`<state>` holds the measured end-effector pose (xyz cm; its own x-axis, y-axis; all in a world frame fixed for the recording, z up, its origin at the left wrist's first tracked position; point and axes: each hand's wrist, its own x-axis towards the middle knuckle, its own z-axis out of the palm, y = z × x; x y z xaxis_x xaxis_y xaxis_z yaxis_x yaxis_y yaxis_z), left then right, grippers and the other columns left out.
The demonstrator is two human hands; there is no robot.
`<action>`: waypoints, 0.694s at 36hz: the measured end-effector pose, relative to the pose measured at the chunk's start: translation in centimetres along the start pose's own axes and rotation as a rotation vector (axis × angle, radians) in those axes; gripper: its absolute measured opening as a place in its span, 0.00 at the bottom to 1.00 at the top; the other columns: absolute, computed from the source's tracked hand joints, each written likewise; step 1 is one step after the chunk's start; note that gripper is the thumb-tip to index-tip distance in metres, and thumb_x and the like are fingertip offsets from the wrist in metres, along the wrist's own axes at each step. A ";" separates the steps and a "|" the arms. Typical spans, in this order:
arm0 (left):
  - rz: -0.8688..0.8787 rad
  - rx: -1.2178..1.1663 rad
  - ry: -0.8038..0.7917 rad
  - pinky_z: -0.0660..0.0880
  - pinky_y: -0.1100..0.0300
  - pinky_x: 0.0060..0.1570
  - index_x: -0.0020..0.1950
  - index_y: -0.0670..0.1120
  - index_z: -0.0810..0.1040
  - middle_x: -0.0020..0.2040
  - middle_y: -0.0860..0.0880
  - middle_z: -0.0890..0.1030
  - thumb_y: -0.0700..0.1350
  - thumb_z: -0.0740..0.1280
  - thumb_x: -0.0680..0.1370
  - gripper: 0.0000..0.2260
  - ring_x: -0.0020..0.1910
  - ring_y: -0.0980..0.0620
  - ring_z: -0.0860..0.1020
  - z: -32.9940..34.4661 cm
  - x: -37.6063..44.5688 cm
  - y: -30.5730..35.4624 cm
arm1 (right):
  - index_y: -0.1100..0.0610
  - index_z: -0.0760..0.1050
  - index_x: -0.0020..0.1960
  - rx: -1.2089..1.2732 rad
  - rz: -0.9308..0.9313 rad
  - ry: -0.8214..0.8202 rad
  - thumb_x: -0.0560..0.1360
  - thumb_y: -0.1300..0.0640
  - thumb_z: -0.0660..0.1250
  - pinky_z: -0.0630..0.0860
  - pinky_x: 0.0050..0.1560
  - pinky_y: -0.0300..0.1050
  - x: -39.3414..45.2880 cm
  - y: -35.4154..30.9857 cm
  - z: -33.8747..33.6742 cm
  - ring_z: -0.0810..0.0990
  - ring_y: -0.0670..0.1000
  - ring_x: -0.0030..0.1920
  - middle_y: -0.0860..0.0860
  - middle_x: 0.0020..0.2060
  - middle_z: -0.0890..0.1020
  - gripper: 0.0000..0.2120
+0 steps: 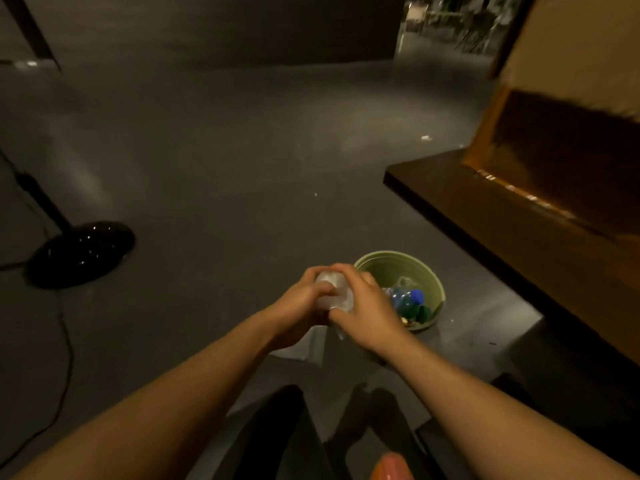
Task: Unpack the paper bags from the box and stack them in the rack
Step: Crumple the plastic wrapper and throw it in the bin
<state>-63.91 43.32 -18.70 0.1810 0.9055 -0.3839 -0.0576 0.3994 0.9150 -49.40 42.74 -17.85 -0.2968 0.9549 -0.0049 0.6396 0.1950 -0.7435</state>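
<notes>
Both of my hands are closed around a crumpled wad of clear plastic wrap (335, 293) in the lower middle of the view. My left hand (300, 306) grips it from the left, my right hand (367, 310) from the right. The wad hangs just left of a green waste bin (382, 263) that stands on the floor with bottles and other rubbish inside. A loose end of the plastic trails down below my hands. No paper bags, box or rack can be made out.
A dark wooden counter or bench (512, 220) runs along the right side. A black fan base (81, 252) with its cable (65, 344) stands on the grey floor at the left. My legs fill the bottom centre.
</notes>
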 end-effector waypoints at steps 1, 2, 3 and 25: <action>-0.031 0.030 -0.011 0.80 0.50 0.52 0.67 0.49 0.70 0.61 0.42 0.77 0.40 0.61 0.80 0.15 0.57 0.43 0.80 -0.9 1.2 -1.3 | 0.45 0.69 0.69 -0.014 0.013 -0.019 0.74 0.59 0.71 0.72 0.53 0.40 0.9 1.3 0.9 0.76 0.52 0.59 0.51 0.62 0.70 0.26; -0.064 0.064 -0.025 0.79 0.50 0.55 0.65 0.51 0.72 0.62 0.43 0.78 0.43 0.62 0.81 0.13 0.59 0.44 0.80 -1.9 2.4 -2.7 | 0.46 0.72 0.66 -0.024 0.025 -0.041 0.75 0.57 0.72 0.71 0.53 0.40 1.8 2.6 1.8 0.76 0.51 0.58 0.51 0.60 0.72 0.22; -0.100 0.093 -0.032 0.77 0.49 0.57 0.65 0.52 0.73 0.62 0.44 0.79 0.46 0.63 0.82 0.12 0.60 0.44 0.80 -3.0 3.7 -4.3 | 0.47 0.74 0.64 -0.031 0.045 -0.070 0.74 0.56 0.73 0.71 0.53 0.40 2.6 3.9 2.9 0.76 0.50 0.56 0.50 0.58 0.73 0.19; -0.360 0.928 0.258 0.50 0.42 0.78 0.83 0.51 0.45 0.83 0.45 0.44 0.49 0.72 0.75 0.46 0.81 0.38 0.45 -19.6 27.1 -30.7 | 0.54 0.71 0.70 -0.055 0.452 -0.436 0.70 0.54 0.78 0.72 0.63 0.49 17.0 30.7 29.8 0.71 0.60 0.68 0.57 0.70 0.66 0.31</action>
<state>-76.51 58.45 -59.64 -0.1856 0.8012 -0.5689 0.7596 0.4843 0.4342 -55.97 58.32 -60.73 -0.2432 0.7688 -0.5914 0.8014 -0.1842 -0.5690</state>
